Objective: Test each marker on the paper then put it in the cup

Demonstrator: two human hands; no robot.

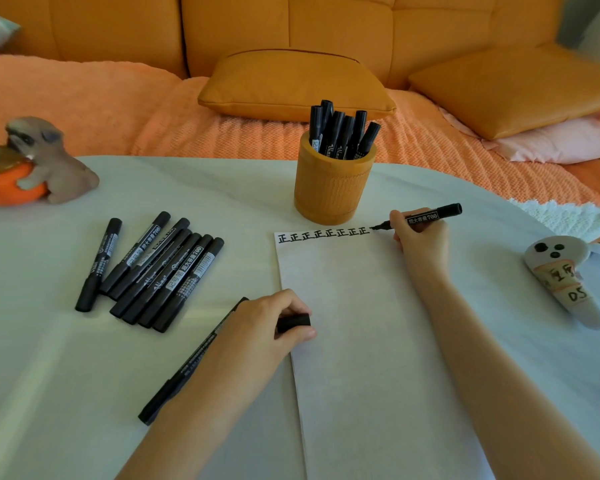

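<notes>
A white sheet of paper [361, 323] lies on the table, with a row of black characters along its top edge. My right hand [420, 237] grips an uncapped black marker [426, 215], whose tip touches the paper's top right corner at the end of the row. My left hand [271, 327] rests on the paper's left edge and pinches a black cap [293, 322]. An orange cup [333, 185] behind the paper holds several black markers [340, 133]. Several capped markers [153, 268] lie in a pile to the left. One more marker [184, 368] lies partly under my left forearm.
A dog figurine on an orange base [32, 164] stands at the table's far left. A white ghost-shaped object with labels [565, 278] lies at the right. An orange sofa with cushions [295, 84] runs behind the table [66, 375].
</notes>
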